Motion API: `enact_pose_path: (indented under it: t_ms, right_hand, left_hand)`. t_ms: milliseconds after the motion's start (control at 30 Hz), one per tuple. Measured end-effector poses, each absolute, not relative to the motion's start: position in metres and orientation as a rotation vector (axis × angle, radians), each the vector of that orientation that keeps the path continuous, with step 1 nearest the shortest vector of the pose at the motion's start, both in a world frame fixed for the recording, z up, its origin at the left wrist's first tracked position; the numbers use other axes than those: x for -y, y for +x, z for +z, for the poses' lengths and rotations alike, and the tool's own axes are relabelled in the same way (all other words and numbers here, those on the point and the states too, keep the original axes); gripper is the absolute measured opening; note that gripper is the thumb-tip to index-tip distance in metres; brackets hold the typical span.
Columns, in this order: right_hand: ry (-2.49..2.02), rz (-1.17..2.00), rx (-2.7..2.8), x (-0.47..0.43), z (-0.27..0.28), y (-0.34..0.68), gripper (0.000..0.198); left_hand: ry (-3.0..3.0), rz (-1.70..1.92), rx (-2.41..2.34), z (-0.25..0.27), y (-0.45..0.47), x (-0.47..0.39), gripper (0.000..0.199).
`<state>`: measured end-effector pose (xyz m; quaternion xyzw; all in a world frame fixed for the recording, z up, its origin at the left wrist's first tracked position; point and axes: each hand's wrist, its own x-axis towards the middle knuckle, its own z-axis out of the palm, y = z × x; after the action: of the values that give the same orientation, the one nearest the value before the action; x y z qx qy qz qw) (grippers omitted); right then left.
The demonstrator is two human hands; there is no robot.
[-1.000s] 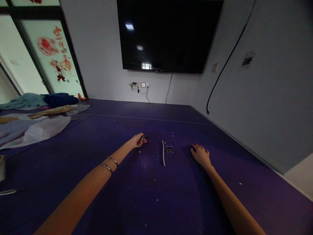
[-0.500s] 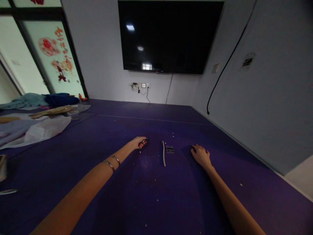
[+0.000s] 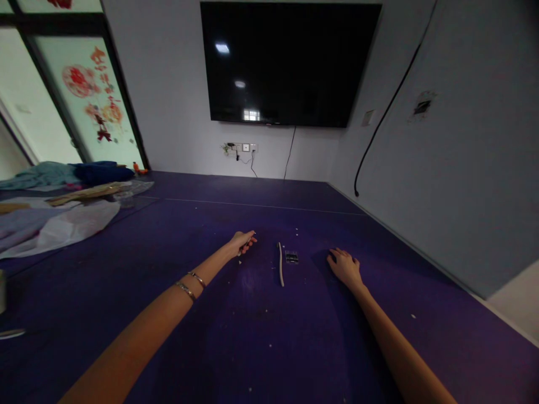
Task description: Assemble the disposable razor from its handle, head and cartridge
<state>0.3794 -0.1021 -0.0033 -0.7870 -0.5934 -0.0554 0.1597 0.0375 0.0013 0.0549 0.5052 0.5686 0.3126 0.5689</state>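
My left hand (image 3: 243,242) is held over the purple surface, its fingers closed around a slim, small tool (image 3: 248,242) that shows only in part; its kind cannot be made out. To the right of that hand lies a slim, whitish stick (image 3: 281,266) with a dark upper end, which looks like a toothbrush. Beside the stick is a small, flat, clear-edged packet (image 3: 292,257) with dark pieces in it. My right hand (image 3: 345,266) rests palm down on the surface, right of the packet, fingers spread and slightly bent, holding nothing.
The purple surface (image 3: 202,336) carries scattered white specks. White plastic sheeting (image 3: 84,224) and folded blue cloth (image 3: 103,171) lie at the left. A television (image 3: 290,64) hangs on the far wall above sockets (image 3: 245,147). A black cable (image 3: 381,120) hangs along the right wall.
The fingers of my left hand have shifted around the small tool, the thumb now stretched further forward. My right hand stays in place. The view has turned very slightly.
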Motion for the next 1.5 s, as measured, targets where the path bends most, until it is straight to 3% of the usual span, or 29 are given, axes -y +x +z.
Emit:
enact_pose_path:
  t_ms: [233,733,933,1200,1500]
  right_hand:
    - [-2.254,-0.155,1.689,0.101,-0.004,0.379,0.045]
    - [-2.256,-0.116,1.682,0.104,-0.001,0.376,0.043]
    - [-2.143,-0.288,1.629,0.115,0.028,0.359,0.035]
    - [-2.037,0.171,1.952,0.124,0.065,0.264,0.042]
    - [-2.135,0.090,2.012,0.119,0.044,0.220,0.044]
  left_hand:
    - [1.347,0.922,-1.112,0.067,0.062,0.018,0.024]
    - [1.586,0.865,-0.861,0.074,0.083,0.053,0.013]
    - [1.606,0.916,-0.857,0.077,0.085,0.060,0.016]
    - [1.582,0.938,-0.874,0.084,0.083,0.061,0.014]
    - [1.586,0.951,-0.865,0.090,0.081,0.060,0.017]
